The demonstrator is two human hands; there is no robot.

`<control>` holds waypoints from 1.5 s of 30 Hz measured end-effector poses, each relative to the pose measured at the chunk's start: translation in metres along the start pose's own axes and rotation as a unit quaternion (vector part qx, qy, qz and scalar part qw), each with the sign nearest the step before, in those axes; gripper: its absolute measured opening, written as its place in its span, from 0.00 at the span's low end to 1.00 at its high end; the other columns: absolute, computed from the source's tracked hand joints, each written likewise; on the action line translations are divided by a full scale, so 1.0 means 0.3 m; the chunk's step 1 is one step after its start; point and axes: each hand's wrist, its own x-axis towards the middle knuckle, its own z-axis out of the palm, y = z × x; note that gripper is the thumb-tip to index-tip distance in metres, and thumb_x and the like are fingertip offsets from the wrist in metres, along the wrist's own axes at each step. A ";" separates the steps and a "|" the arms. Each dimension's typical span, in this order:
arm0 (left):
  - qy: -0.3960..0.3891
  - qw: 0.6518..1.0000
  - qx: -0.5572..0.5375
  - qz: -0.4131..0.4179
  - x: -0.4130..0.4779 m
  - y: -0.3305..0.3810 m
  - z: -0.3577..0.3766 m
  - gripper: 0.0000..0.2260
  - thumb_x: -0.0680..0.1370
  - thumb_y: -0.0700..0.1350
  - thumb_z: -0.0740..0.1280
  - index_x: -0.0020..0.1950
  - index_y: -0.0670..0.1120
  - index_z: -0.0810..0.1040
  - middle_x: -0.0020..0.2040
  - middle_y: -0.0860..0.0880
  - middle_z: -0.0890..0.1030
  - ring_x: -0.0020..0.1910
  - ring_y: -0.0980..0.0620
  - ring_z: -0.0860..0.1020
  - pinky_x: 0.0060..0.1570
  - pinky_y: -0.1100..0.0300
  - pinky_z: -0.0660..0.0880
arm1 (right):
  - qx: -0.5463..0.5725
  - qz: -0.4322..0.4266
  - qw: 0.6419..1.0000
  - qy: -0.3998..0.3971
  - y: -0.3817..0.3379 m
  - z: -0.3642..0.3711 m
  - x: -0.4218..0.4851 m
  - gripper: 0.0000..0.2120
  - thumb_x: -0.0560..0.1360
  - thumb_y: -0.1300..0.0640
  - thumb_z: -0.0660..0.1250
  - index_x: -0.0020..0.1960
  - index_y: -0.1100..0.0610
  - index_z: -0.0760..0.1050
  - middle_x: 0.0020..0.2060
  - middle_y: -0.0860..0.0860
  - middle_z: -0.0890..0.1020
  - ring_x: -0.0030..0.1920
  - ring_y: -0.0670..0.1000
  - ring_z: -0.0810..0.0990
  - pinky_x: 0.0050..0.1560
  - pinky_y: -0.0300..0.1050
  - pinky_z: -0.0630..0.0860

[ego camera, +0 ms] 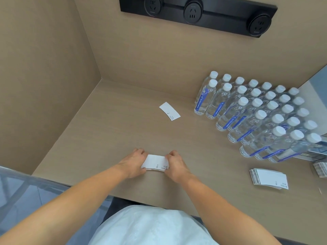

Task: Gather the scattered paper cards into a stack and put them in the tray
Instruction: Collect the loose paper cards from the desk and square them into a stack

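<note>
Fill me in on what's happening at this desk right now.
A person is squaring up a small stack of white paper cards on the desk, the left hand and right hand pinching its two ends. One loose card lies farther back, uncollected. A second stack sits to the right, in front of rows of water bottles. No tray is clearly visible.

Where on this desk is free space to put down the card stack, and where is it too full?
Free: the desk left of the single card, up to the side wall. Crowded: the right side, with water bottles and another card pile.
</note>
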 end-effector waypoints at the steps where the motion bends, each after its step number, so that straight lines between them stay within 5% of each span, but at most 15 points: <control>1: 0.001 1.000 -0.004 -0.004 0.001 -0.003 0.000 0.19 0.76 0.49 0.66 0.64 0.43 0.70 0.62 0.45 0.70 0.63 0.47 0.67 0.62 0.53 0.70 | 0.000 -0.003 1.000 -0.001 -0.001 0.002 0.001 0.12 0.73 0.64 0.65 0.56 0.60 0.72 0.58 0.53 0.70 0.53 0.54 0.73 0.50 0.44 0.73; 12: 0.004 0.996 -0.085 -0.033 0.000 -0.020 0.019 0.16 0.73 0.39 0.66 0.61 0.46 0.74 0.60 0.47 0.71 0.63 0.46 0.68 0.62 0.56 0.70 | -0.011 -0.006 1.000 -0.017 -0.011 0.020 0.019 0.14 0.71 0.66 0.64 0.57 0.60 0.72 0.57 0.53 0.71 0.53 0.55 0.75 0.49 0.44 0.76; 23: 0.004 0.991 -0.117 -0.068 0.020 -0.021 0.049 0.23 0.70 0.42 0.74 0.64 0.44 0.75 0.64 0.50 0.70 0.64 0.48 0.69 0.61 0.60 0.69 | -0.051 0.002 0.998 -0.023 -0.025 0.023 0.026 0.17 0.71 0.67 0.66 0.59 0.60 0.73 0.57 0.55 0.71 0.59 0.56 0.72 0.50 0.45 0.75; 30: -0.009 0.994 -0.089 -0.058 0.040 -0.018 0.020 0.15 0.69 0.44 0.72 0.54 0.47 0.76 0.55 0.50 0.71 0.56 0.50 0.73 0.51 0.58 0.74 | -0.061 -0.007 0.997 -0.037 -0.029 0.014 0.047 0.19 0.70 0.67 0.67 0.60 0.61 0.71 0.58 0.57 0.70 0.61 0.57 0.70 0.55 0.47 0.75; 38: -0.135 0.989 -0.029 -0.059 0.126 -0.023 -0.092 0.28 0.64 0.61 0.77 0.55 0.48 0.73 0.51 0.52 0.70 0.50 0.52 0.71 0.44 0.59 0.69 | -0.072 0.008 0.992 -0.103 -0.040 -0.053 0.111 0.26 0.67 0.50 0.76 0.60 0.59 0.74 0.58 0.56 0.71 0.61 0.57 0.70 0.57 0.47 0.75; 45: -0.122 0.992 0.011 -0.030 0.328 -0.010 -0.230 0.22 0.77 0.55 0.67 0.64 0.43 0.71 0.62 0.44 0.72 0.64 0.44 0.71 0.59 0.57 0.69 | 0.035 0.063 0.997 -0.034 0.002 -0.204 0.264 0.20 0.69 0.47 0.72 0.53 0.60 0.77 0.57 0.57 0.77 0.59 0.58 0.76 0.58 0.47 0.77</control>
